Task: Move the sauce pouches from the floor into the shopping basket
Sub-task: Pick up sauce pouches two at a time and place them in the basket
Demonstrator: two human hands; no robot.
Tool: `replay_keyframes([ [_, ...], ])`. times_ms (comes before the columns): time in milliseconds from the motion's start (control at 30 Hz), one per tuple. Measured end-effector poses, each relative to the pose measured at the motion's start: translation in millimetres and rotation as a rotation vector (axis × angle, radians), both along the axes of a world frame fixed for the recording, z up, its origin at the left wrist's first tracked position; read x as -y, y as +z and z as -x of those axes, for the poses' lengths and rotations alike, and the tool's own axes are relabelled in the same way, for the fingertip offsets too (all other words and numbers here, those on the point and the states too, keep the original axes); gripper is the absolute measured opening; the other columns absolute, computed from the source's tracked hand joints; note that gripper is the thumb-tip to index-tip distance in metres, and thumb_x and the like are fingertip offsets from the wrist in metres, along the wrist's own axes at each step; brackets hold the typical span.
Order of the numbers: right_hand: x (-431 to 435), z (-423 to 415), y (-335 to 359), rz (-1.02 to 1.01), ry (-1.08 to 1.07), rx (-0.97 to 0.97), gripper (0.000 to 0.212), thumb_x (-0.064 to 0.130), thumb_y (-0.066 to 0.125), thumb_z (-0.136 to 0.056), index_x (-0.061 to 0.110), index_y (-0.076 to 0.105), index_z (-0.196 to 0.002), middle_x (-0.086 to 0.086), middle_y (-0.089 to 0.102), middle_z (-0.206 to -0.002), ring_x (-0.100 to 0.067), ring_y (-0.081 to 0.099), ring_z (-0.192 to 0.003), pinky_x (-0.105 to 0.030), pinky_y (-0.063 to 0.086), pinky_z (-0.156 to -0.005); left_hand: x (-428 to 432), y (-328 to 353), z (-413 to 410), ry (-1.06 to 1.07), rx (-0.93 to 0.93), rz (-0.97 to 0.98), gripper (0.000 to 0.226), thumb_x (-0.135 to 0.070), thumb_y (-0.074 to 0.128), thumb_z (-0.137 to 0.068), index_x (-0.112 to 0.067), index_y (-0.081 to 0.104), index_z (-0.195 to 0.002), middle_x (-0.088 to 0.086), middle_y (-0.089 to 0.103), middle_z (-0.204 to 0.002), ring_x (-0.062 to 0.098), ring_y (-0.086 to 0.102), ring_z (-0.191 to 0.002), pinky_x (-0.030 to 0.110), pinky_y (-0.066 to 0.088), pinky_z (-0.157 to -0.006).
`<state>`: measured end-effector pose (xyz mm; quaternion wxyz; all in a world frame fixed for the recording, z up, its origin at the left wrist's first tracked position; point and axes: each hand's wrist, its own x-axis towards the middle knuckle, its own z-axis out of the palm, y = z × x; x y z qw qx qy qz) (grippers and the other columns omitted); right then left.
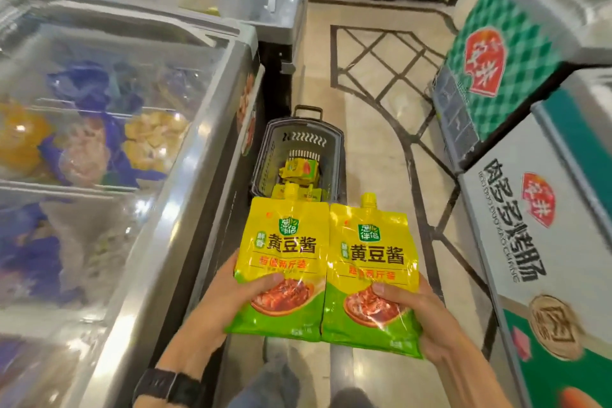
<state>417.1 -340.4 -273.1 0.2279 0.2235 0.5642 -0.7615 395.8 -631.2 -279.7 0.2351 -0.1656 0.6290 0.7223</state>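
Observation:
I hold two yellow-and-green sauce pouches side by side in front of me, spouts up. My left hand grips the left pouch at its lower edge, thumb across the front. My right hand grips the right pouch the same way. Beyond them on the floor stands a grey shopping basket with a dark handle. Several more yellow pouches lie inside it. The held pouches hide the basket's near edge.
A glass-topped chest freezer with packed frozen food runs along my left. Freezers with printed green and white sides stand on the right. The patterned tiled aisle floor lies between them. My feet show at the bottom.

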Motion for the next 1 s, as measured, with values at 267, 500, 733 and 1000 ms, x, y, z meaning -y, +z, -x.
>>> replay_keyframes([
  [267, 7, 128, -10, 0.034, -0.044, -0.026, 0.112, 0.030, 0.100, -0.008, 0.010, 0.065, -0.112, -0.015, 0.076, -0.100, -0.032, 0.075, -0.083, -0.038, 0.060, -0.061, 7, 4, 143, -0.025, -0.047, 0.042, 0.114, -0.053, 0.100, -0.020, -0.018, 0.063, -0.122, 0.010, 0.078, -0.106, 0.031, 0.075, -0.094, 0.039, 0.060, -0.079],
  [500, -23, 252, -56, 0.028, -0.020, 0.027, 0.115, 0.030, 0.101, -0.014, 0.007, 0.062, -0.119, -0.018, 0.074, -0.106, -0.036, 0.073, -0.093, -0.044, 0.061, -0.074, -20, -27, 256, 0.007, 0.022, 0.083, 0.112, -0.052, 0.100, -0.022, -0.020, 0.061, -0.122, 0.010, 0.077, -0.107, 0.031, 0.075, -0.096, 0.042, 0.059, -0.081],
  [733, -52, 382, -92, 0.002, 0.075, 0.131, 0.115, 0.036, 0.100, -0.010, 0.012, 0.062, -0.116, -0.013, 0.076, -0.103, -0.029, 0.075, -0.089, -0.037, 0.060, -0.066, -40, -62, 365, 0.037, 0.115, 0.101, 0.089, -0.030, 0.100, -0.050, -0.013, 0.060, -0.127, 0.010, 0.077, -0.108, 0.029, 0.076, -0.095, 0.029, 0.061, -0.070],
  [1000, -60, 498, -201, -0.107, 0.080, 0.221, 0.111, 0.039, 0.100, -0.012, 0.009, 0.065, -0.114, -0.016, 0.076, -0.103, -0.032, 0.074, -0.088, -0.035, 0.061, -0.064, -2, -198, 474, 0.082, 0.175, 0.267, 0.072, -0.018, 0.097, -0.055, -0.022, 0.062, -0.119, -0.006, 0.079, -0.100, 0.011, 0.075, -0.090, 0.022, 0.059, -0.074],
])
